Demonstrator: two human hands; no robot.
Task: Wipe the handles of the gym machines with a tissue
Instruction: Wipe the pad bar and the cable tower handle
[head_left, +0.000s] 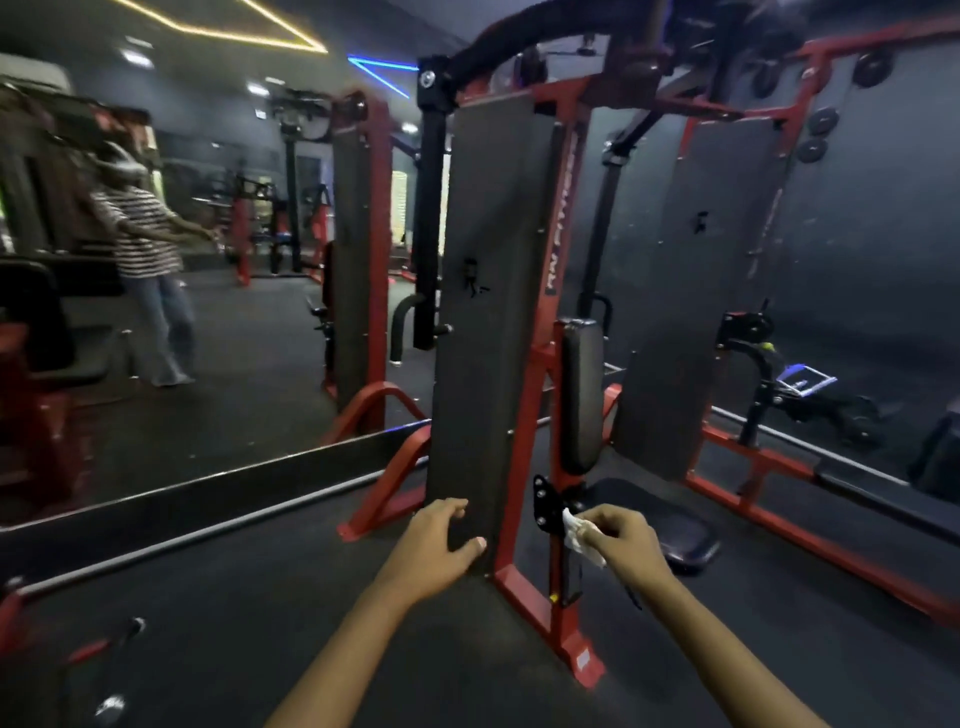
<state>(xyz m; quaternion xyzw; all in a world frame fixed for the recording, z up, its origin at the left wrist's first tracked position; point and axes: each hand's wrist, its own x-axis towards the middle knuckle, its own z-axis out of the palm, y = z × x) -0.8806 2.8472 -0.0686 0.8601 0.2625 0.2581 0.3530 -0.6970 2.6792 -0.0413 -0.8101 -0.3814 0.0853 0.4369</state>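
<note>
Beside the red steel frame (524, 364) of a gym machine, the left hand (439, 540) rests with fingers spread loosely on the edge of its flat, matte dark shroud panel (493, 291). The right hand (621, 538) pinches a crumpled white tissue (577, 535) just beside a black perforated bracket (543, 501), near the padded seat (670, 525).

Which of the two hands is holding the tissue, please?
The right hand pinches the white tissue beside the machine's red frame. The left hand holds no tissue; it rests on the dark panel.
</note>
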